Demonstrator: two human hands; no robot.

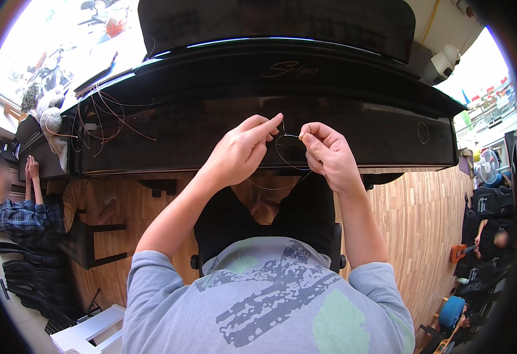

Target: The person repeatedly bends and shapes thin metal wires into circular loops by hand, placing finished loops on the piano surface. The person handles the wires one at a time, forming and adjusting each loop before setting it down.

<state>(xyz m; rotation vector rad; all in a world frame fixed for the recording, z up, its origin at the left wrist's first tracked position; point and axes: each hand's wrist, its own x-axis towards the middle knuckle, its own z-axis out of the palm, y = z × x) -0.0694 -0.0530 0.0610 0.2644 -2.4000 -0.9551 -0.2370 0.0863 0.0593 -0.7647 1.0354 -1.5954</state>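
Observation:
My left hand (244, 144) is raised over the glossy black piano cover (182, 135), fingers curled with the index pointing forward, shut on a thin wire (278, 153) near its fingertips. My right hand (327, 153) pinches the same wire just to the right, where a short straight section runs between the two hands. A loop of the wire hangs below them toward my lap. A small separate wire coil (423, 133) lies at the right of the piano. Several loose wires (108, 118) are spread over its left part.
Bright cluttered surface (75, 41) at upper left; white device (441, 66) at upper right. Another person (31, 221) sits left by a black chair (93, 236). At right are a fan (487, 165), a person's arm (480, 233), a small stringed instrument (459, 253) and a blue round stool (450, 310).

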